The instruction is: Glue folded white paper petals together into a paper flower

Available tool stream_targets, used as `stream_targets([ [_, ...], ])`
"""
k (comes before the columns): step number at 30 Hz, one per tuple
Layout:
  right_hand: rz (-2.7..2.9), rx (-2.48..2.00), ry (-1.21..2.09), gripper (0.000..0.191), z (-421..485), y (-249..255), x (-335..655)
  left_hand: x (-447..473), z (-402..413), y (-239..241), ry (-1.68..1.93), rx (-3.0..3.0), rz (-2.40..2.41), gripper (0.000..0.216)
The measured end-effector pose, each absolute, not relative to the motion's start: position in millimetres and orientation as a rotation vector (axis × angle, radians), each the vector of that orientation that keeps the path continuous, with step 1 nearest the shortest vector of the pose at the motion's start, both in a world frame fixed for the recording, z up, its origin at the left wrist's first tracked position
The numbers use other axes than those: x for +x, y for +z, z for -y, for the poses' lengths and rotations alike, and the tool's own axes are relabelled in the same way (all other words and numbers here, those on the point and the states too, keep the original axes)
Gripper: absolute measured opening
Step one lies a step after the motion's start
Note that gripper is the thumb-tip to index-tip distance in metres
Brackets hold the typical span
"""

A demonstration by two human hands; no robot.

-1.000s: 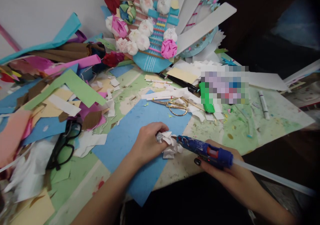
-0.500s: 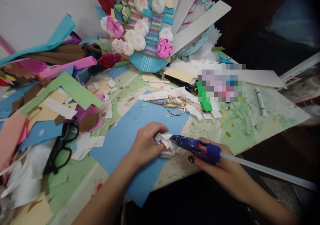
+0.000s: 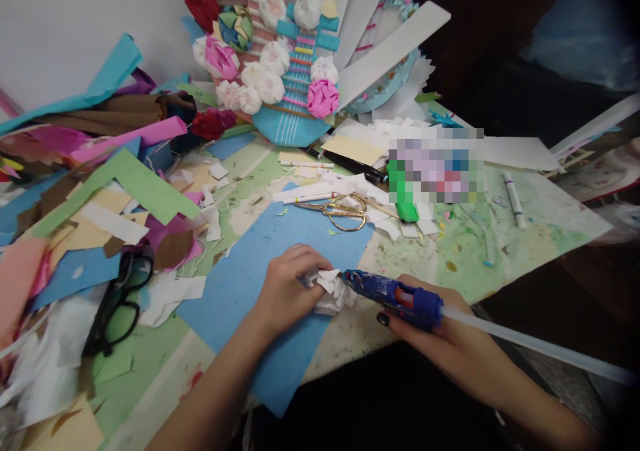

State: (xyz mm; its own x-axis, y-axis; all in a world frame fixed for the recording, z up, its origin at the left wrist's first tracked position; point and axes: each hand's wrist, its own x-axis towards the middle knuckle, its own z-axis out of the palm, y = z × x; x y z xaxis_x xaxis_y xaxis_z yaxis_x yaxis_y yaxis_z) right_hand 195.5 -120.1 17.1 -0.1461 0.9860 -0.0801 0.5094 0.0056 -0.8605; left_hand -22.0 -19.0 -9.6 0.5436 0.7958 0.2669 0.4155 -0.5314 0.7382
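Observation:
My left hand (image 3: 293,287) pinches a crumpled white paper flower (image 3: 336,299) near the table's front edge; the fingers partly cover it. In my right hand (image 3: 450,331) is a blue glue gun (image 3: 395,295), its nozzle pointing left and touching or almost touching the paper. A long translucent glue stick (image 3: 535,344) juts out of the gun's back end. Beneath my left hand lies a sheet of blue paper (image 3: 240,291). Gold-handled scissors (image 3: 345,212) rest at that sheet's far edge, beyond both hands.
Paper scraps (image 3: 115,221) heap up on the left, with black-framed glasses (image 3: 120,304) among them. At the back stands a blue paper guitar (image 3: 293,121) with paper flowers around it. A green object (image 3: 404,201) and a marker (image 3: 514,201) lie to the right.
The camera view has shifted slightly, so the background sits a little further left. My hands keep nearly the same pose, with the glue gun's nozzle still at the paper flower.

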Motion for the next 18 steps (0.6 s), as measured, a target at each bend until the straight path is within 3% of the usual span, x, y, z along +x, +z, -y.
stream_targets([
  [11, 1.674, -1.598, 1.097, 0.013, 126.3, 26.6, 203.3, -22.7, 17.3, -12.6, 0.862, 2.187, -1.004, 0.023],
  [18, 1.533, -1.567, 0.997, 0.007, 133.5, 27.1, 209.6, -23.5, 16.7, -13.2, 0.879, 2.177, -1.055, 0.033],
])
